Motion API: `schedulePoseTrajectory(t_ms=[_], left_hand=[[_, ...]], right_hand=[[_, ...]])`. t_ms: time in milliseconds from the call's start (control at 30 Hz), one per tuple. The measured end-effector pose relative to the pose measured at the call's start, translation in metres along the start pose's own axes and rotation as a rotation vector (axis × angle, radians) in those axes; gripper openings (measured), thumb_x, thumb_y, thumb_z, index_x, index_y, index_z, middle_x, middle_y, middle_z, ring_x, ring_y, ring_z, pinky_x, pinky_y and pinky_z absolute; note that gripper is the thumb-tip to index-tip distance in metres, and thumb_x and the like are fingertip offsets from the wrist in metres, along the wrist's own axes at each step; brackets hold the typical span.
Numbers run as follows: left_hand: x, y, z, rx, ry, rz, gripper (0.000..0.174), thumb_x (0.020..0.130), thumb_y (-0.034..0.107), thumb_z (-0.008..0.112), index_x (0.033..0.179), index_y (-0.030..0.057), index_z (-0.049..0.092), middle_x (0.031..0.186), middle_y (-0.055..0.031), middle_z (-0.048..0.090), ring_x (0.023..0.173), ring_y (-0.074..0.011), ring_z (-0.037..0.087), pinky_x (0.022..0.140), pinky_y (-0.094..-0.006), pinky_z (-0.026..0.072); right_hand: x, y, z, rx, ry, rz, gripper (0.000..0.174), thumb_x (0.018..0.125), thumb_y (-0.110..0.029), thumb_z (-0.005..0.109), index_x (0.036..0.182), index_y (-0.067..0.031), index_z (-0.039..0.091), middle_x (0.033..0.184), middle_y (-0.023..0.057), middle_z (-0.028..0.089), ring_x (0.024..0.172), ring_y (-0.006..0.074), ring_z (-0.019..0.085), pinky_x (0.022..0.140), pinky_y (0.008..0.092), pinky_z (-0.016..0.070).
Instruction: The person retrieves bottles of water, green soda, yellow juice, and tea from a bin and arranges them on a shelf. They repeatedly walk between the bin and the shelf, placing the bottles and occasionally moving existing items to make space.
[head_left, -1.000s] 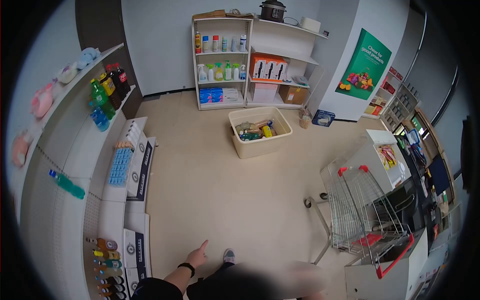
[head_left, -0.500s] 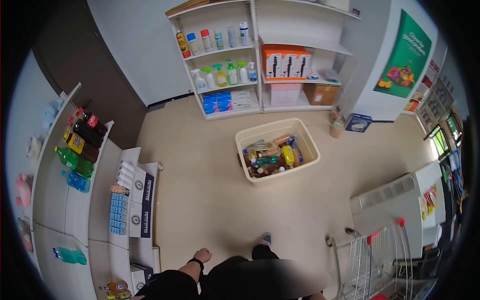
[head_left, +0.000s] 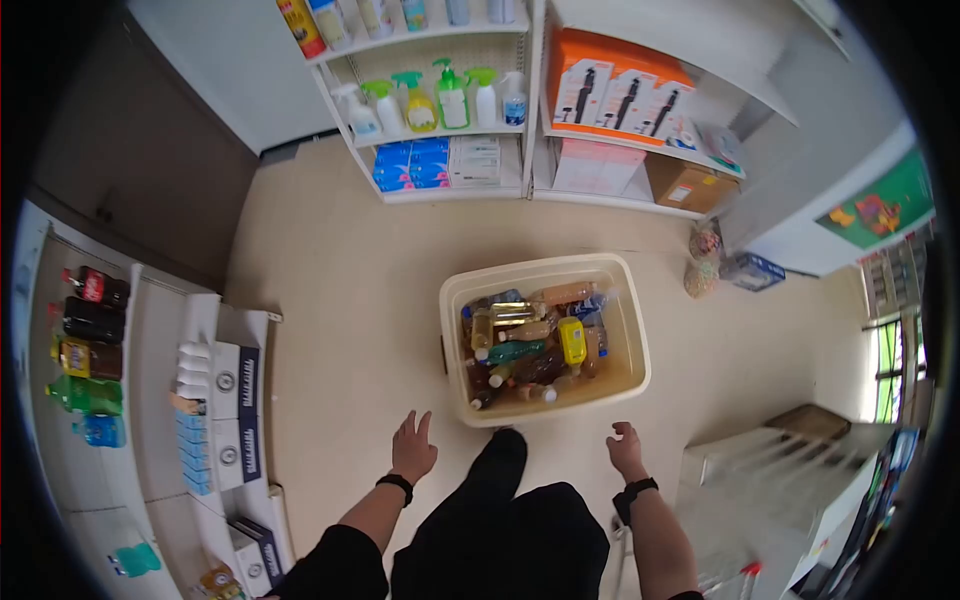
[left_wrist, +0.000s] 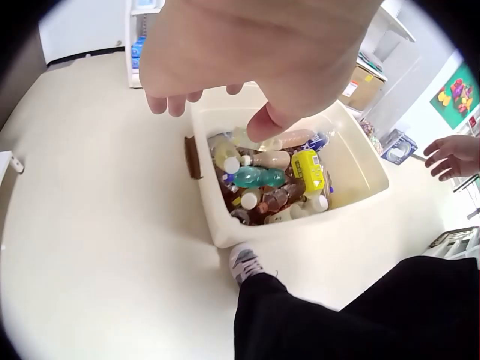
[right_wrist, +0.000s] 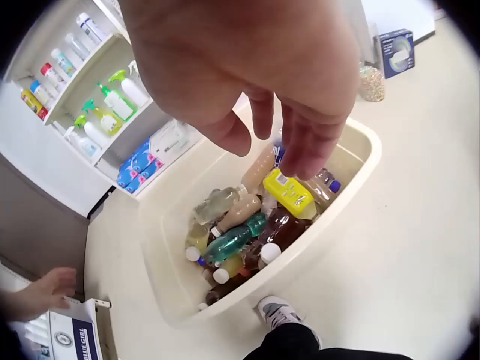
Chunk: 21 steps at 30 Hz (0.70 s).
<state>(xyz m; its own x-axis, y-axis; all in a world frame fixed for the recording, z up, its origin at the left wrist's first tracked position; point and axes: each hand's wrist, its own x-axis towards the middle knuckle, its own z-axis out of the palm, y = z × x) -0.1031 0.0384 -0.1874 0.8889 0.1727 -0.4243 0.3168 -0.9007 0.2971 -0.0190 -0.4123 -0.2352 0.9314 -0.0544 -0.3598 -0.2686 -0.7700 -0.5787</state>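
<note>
A cream plastic tub (head_left: 546, 412) full of bottles stands on the floor ahead of the person. Among its bottles are a yellow bottle (head_left: 572, 341), a green bottle (head_left: 516, 351) and several brown and clear ones. The left hand (head_left: 413, 450) hovers near the tub's front left corner, holding nothing, fingers spread. At the front right, the right hand (head_left: 626, 452) is held out with loosely bent fingers and nothing in them. Both hands appear apart from the tub's rim in the head view. In the right wrist view, that hand (right_wrist: 255, 75) overlaps the tub's far side.
On the left, a shelf unit (head_left: 150, 400) holds soda bottles (head_left: 90, 345) and boxes. Spray bottles (head_left: 452, 95) fill the back shelves. A shopping cart (head_left: 740, 580) and a white counter (head_left: 800, 490) are at the right. A jar (head_left: 702, 275) stands beside a blue box (head_left: 757, 271).
The person has stepped up to the tub, which now looks nearer. The right hand has come into view, and both arms now reach forward. The left hand's fingers have opened out.
</note>
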Motion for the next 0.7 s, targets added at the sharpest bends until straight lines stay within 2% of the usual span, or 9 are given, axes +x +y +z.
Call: schedulePoseTrajectory(t_ms=[167,200,300,400,467,500,600,667,700], left_hand=[[0.144,0.052,0.047,-0.19,0.009,0.076,0.071,0.081,0.015,0.059,0.147,0.0111,0.033,0.146,-0.0259,0.035,0.132,-0.0423,0.039,0.11,-0.0517,0.032],[0.174,0.06,0.054,-0.236,0.022,0.123,0.071,0.082,0.017,0.06,0.147,0.0111,0.033,0.147,-0.0263,0.034,0.132,-0.043,0.038,0.11,-0.0527,0.0314],[0.258,0.076,0.083,-0.207,-0.051,0.19,0.07,0.085,0.023,0.061,0.147,0.0092,0.032,0.147,-0.0284,0.033,0.134,-0.0446,0.036,0.111,-0.0533,0.0297],[0.343,0.058,0.154,-0.279,0.065,0.177,0.072,0.088,0.032,0.06,0.148,0.0068,0.029,0.151,-0.0283,0.029,0.136,-0.0455,0.033,0.112,-0.0536,0.0272],[0.397,0.057,0.18,-0.283,0.107,0.17,0.072,0.09,0.033,0.059,0.149,0.0057,0.027,0.152,-0.0274,0.028,0.137,-0.0447,0.032,0.112,-0.0538,0.0263],[0.417,0.058,0.182,-0.314,0.14,0.128,0.065,0.092,0.034,0.057,0.145,0.0051,0.035,0.149,-0.0252,0.035,0.135,-0.0427,0.036,0.111,-0.0512,0.0292],[0.442,0.058,0.198,-0.414,0.136,0.004,0.049,0.095,0.036,0.053,0.132,0.0041,0.051,0.136,-0.0214,0.05,0.124,-0.0393,0.048,0.104,-0.0461,0.0381],[0.446,0.061,0.2,-0.658,0.083,-0.208,0.036,0.095,0.035,0.053,0.102,0.0035,0.07,0.105,-0.0176,0.067,0.096,-0.0377,0.064,0.084,-0.0435,0.0496],[0.448,0.063,0.197,-0.644,0.09,-0.225,0.036,0.095,0.035,0.053,0.102,0.0035,0.07,0.105,-0.0176,0.067,0.096,-0.0377,0.064,0.084,-0.0435,0.0496]], right_hand=[[0.135,0.032,0.049,-0.176,-0.063,-0.032,0.04,0.078,0.0,0.056,0.118,-0.0012,0.052,0.108,0.0217,0.059,0.098,0.0358,0.06,0.083,0.0412,0.051],[0.164,0.046,0.061,-0.094,-0.127,0.028,0.045,0.077,0.002,0.055,0.122,0.0021,0.049,0.114,0.028,0.054,0.107,0.0442,0.054,0.094,0.0481,0.0457],[0.241,0.084,0.101,-0.135,-0.121,0.176,0.045,0.077,0.001,0.055,0.122,0.0025,0.049,0.115,0.0265,0.058,0.109,0.0432,0.055,0.095,0.0488,0.0451],[0.3,0.149,0.148,-0.164,-0.068,0.209,0.041,0.082,-0.005,0.053,0.123,0.0016,0.051,0.115,0.0266,0.059,0.11,0.0425,0.055,0.096,0.0479,0.0448],[0.341,0.181,0.184,-0.085,-0.018,0.372,0.037,0.089,-0.016,0.052,0.122,0.0019,0.053,0.119,0.0257,0.059,0.113,0.0401,0.056,0.096,0.0462,0.0445],[0.356,0.195,0.196,-0.086,-0.034,0.383,0.037,0.089,-0.016,0.052,0.122,0.0019,0.053,0.119,0.0257,0.059,0.113,0.0401,0.056,0.096,0.0462,0.0445],[0.397,0.25,0.224,0.349,-0.12,0.813,0.04,0.098,-0.044,0.044,0.115,-0.011,0.059,0.1,0.01,0.061,0.085,0.0265,0.055,0.081,0.0379,0.0454],[0.402,0.243,0.236,0.56,0.036,0.936,0.026,0.095,-0.04,0.051,0.1,-0.0162,0.06,0.083,0.0006,0.055,0.072,0.0169,0.049,0.069,0.0314,0.0421],[0.405,0.217,0.227,0.674,0.056,1.002,0.02,0.093,-0.036,0.054,0.095,-0.0175,0.059,0.079,-0.0014,0.055,0.072,0.0145,0.05,0.066,0.03,0.0414]])
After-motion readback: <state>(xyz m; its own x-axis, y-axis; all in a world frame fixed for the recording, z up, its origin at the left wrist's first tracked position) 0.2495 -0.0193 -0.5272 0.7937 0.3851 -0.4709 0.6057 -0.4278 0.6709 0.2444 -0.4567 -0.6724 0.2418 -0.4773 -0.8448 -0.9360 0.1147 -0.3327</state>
